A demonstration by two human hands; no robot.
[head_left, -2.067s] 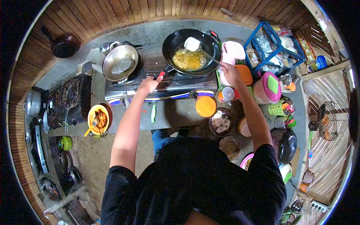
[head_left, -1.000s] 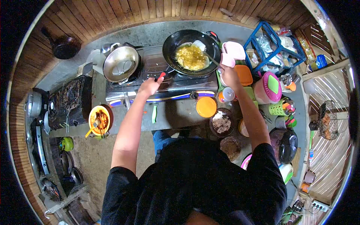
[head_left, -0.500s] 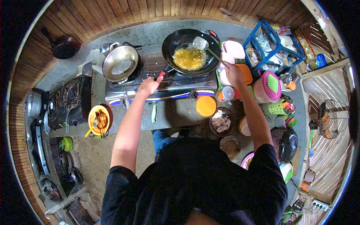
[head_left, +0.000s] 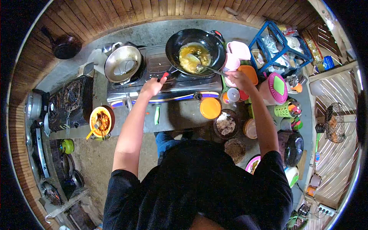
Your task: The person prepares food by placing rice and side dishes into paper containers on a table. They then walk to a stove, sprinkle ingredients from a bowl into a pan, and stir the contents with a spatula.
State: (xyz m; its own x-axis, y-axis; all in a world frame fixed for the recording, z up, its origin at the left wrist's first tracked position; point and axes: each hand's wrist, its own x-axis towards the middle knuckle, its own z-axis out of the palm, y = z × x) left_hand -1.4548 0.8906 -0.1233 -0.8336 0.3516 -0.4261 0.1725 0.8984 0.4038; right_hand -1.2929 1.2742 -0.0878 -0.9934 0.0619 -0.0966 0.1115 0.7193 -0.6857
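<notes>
Gripping with the left hand [head_left: 152,87], fingers curled closed, the red-and-black handle [head_left: 164,78] of the wok [head_left: 177,42]. Holding with the right hand [head_left: 240,80], also closed, the long handle of the spatula [head_left: 214,70], its head dipped into the yellow food [head_left: 194,59]. Lying beyond and between the hands, on the right part of the stove [head_left: 156,61]: this wok, with the food in its middle. Standing at its left, on the same stove, the silver pan [head_left: 118,58]. Crowding near the right forearm: pink containers [head_left: 238,50], the orange lid [head_left: 210,108] and the dark dish [head_left: 225,125] of crumbly white and brown stuff. Resting on the grey surface [head_left: 172,119], the green-handled knife [head_left: 156,115]. Looking round, black and glossy, the wok; wet and shiny, the food; smooth metal, the stove
</notes>
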